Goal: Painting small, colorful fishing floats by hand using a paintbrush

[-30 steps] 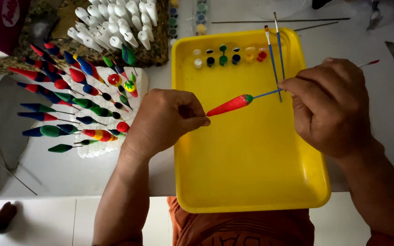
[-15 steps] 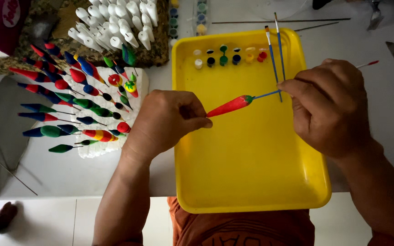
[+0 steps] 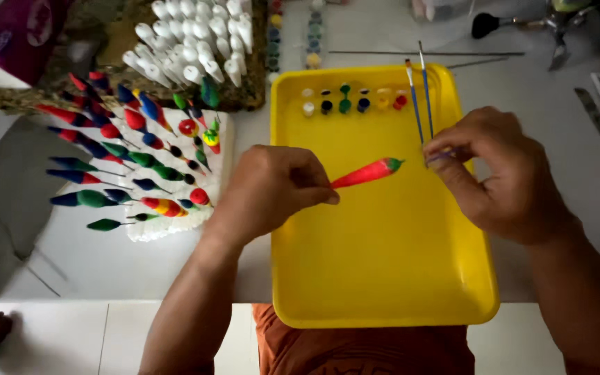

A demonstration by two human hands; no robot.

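Note:
My left hand pinches the thin end of a red-orange float with a green tip and holds it level over the yellow tray. To the right, my right hand is closed on a thin paintbrush. Only a short bluish piece of the brush shows between the fingers. It is a little apart from the float's green tip. A row of small paint pots stands at the tray's far edge.
Two spare brushes lie at the tray's far right. Left of the tray, a white foam block holds several painted floats on pins. Unpainted white floats stand behind it. Tools and thin rods lie at the far right.
The brush, which reached out to the float's green tip, is now drawn back into my right hand. The float has shifted slightly lower and to the right.

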